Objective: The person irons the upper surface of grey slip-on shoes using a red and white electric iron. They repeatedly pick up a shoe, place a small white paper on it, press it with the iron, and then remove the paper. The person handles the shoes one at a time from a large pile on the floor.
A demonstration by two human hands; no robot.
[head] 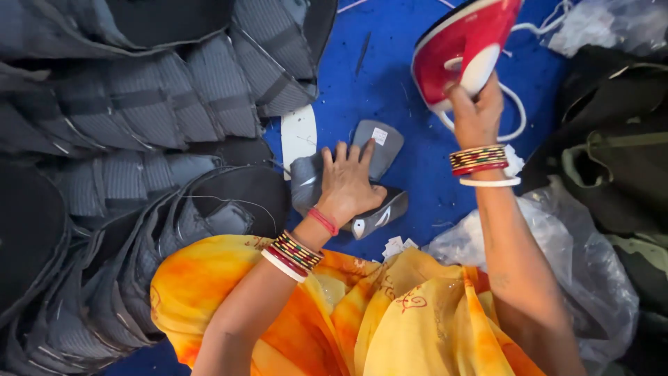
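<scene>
Here, nearest the camera, orange and yellow patterned cloth (pixel 362 320) drapes over the person's lap, both forearms reaching out above it with stacks of coloured bangles at the wrists. Just beyond that cloth, the left hand (pixel 348 184) lies flat with fingers spread, pressing down on a small grey fabric piece (pixel 379 150) that rests on the blue surface (pixel 369 83); a small white tag shows on the far end of the piece, and a darker grey part with a pale mark pokes out from under the hand on the near right. Left of the grey piece, touching its edge, a white curved card (pixel 299 134) sits against heaps of grey striped fabric pieces (pixel 174 104) that fan out in overlapping rows. Right of the grey piece and raised clear of the surface, the right hand (pixel 476 111) is closed around the handle of a red and white electric iron (pixel 463 45), tilted nose-up, its white cord looping below. Farther right lie crumpled clear plastic (pixel 577 257) and dark cloth (pixel 612 160).
</scene>
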